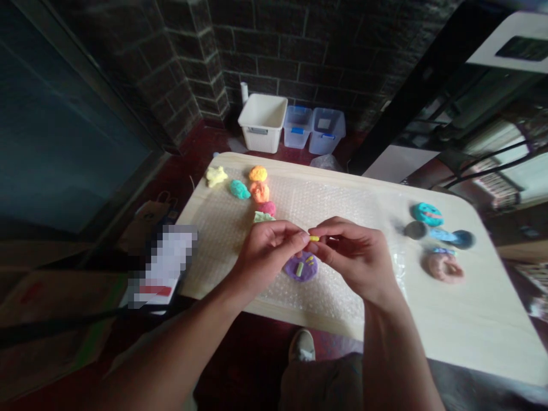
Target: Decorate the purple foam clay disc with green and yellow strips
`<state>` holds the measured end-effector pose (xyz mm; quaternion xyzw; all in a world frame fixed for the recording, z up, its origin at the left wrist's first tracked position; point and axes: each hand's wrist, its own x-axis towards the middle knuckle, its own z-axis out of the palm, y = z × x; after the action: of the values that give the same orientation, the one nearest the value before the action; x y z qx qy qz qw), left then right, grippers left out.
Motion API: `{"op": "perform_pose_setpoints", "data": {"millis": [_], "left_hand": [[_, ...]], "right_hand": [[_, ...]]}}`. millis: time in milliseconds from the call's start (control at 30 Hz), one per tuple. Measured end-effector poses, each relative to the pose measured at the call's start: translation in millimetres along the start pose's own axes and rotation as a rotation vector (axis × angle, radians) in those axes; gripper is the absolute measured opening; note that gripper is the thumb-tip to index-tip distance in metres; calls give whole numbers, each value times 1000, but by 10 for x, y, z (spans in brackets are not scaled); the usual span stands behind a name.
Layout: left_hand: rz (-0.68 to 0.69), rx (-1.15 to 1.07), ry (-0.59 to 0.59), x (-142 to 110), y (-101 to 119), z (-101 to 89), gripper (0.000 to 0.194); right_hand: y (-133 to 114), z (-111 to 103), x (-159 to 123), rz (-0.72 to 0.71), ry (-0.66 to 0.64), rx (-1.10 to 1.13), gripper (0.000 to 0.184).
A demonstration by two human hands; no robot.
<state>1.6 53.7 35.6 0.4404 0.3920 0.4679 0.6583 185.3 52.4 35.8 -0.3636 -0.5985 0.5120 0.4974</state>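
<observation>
Between the fingertips of both hands is a small yellow piece of modelling clay. My left hand pinches its left end, and my right hand pinches it from the right. Just below my fingers a flat purple clay disc lies on the bubble wrap. It bears a pale green strip and small yellow bits. Close behind my left hand sits a pale green clay piece, partly hidden, with a dark pink lump beyond it.
Bubble wrap covers part of the wooden table. At the far left lie a yellow star, a teal lump and orange pieces. To the right are a teal disc, a dumbbell-like shape and a pinkish ring. Bins stand behind.
</observation>
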Motion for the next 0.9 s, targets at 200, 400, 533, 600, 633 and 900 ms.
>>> {"op": "perform_pose_setpoints", "data": {"millis": [200, 400, 533, 600, 633, 900], "left_hand": [[-6, 15, 4, 4, 0, -3, 15], [5, 38, 17, -13, 11, 6, 15], [-8, 38, 32, -16, 19, 7, 15], [-10, 46, 37, -13, 22, 4, 15], [-7, 51, 37, -11, 22, 2, 16], [10, 30, 34, -14, -20, -5, 14]], "right_hand": [[-6, -8, -1, -7, -4, 10, 20], [-1, -9, -9, 11, 10, 35, 22], [-19, 9, -6, 41, 16, 77, 17], [-31, 13, -1, 42, 2, 80, 14], [-36, 13, 1, 40, -2, 78, 14], [1, 7, -12, 50, 30, 90, 21]]}}
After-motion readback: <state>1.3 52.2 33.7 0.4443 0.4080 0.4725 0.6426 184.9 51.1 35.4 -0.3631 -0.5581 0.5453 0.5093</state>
